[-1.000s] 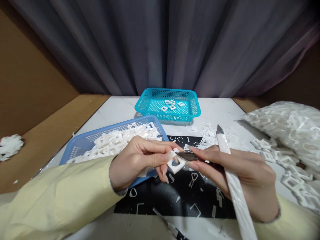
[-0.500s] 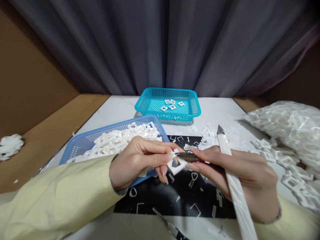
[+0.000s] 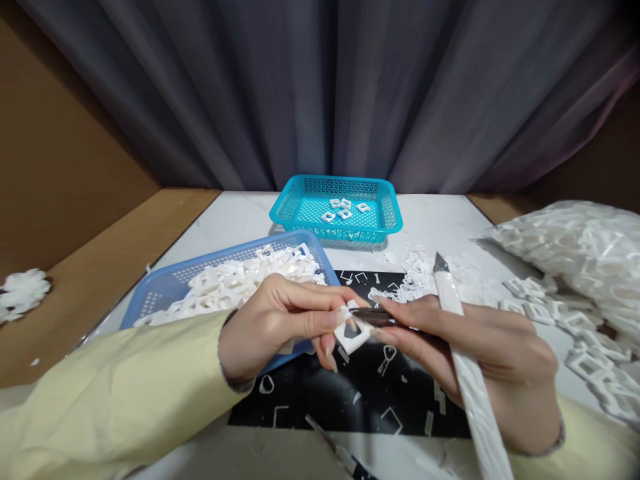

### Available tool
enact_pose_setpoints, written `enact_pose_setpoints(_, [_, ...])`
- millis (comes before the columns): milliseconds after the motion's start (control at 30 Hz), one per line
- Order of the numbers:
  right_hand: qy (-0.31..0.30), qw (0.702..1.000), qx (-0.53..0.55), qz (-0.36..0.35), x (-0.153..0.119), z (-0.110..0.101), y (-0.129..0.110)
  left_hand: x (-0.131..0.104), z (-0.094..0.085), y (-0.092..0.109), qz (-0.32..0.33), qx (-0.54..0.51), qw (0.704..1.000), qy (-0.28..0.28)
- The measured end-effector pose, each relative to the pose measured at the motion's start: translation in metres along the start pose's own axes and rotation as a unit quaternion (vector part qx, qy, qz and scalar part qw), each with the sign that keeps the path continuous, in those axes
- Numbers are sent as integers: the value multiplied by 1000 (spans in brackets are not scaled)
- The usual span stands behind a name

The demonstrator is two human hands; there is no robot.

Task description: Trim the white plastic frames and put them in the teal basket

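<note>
Between the thumb and fingers of my left hand (image 3: pixel 285 323) is a small white square frame piece (image 3: pixel 353 339), its opening facing up. My right hand (image 3: pixel 480 353) is closed on dark metal tweezers (image 3: pixel 373 316), whose tips touch the upper edge of the frame piece. A white-wrapped knife (image 3: pixel 467 380) with a pointed grey blade also lies across the right hand, tucked between the fingers. Both hands are over a black mat (image 3: pixel 320 400) strewn with thin white offcuts.
A blue basket (image 3: pixel 167 273) heaped with white pieces stands at left, partly behind my left arm. Further back, a turquoise basket (image 3: pixel 335 233) holds several frames. At right are a clear bag (image 3: pixel 580 233) of frames and loose ones. Another bladed tool (image 3: pixel 333 440) lies in front.
Both hands keep their holds. The frame piece has tilted very slightly, and the tweezers' tips stay at its upper edge.
</note>
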State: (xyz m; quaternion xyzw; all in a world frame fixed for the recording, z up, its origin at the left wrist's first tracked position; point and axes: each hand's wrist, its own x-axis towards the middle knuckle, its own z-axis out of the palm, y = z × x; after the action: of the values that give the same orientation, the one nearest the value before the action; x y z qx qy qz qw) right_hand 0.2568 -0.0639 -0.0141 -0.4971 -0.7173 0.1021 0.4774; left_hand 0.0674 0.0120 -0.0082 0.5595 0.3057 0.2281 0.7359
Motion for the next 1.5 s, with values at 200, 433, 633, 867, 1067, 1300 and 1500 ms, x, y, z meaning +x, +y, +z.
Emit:
enact_pose_setpoints(200, [-1, 1000, 22, -2, 1, 0, -2, 0, 1, 1, 0, 3, 1000, 3])
enact_pose_setpoints(433, [10, 1000, 5, -19, -1, 4, 0, 1, 1, 1, -13, -3, 1000, 4])
enact_pose_setpoints(633, [54, 998, -29, -7, 7, -6, 1, 1, -1, -2, -12, -26, 999, 25])
enact_pose_setpoints(867, [-175, 979, -90, 59, 25, -4, 56, -1, -2, -1, 31, 42, 999, -1])
enact_pose_setpoints(1067, [-196, 971, -138, 12, 17, 16, 75, -2, -1, -1, 37, 61, 997, -7])
enact_pose_setpoints(1300, [-73, 992, -85, 54, 24, -27, 13, 2, -3, -4, 40, 43, 998, -25])
enact_pose_setpoints(1500, [-34, 978, 83, 189, 18, -26, -19, 1, 0, -5, -8, 2, 1000, -17])
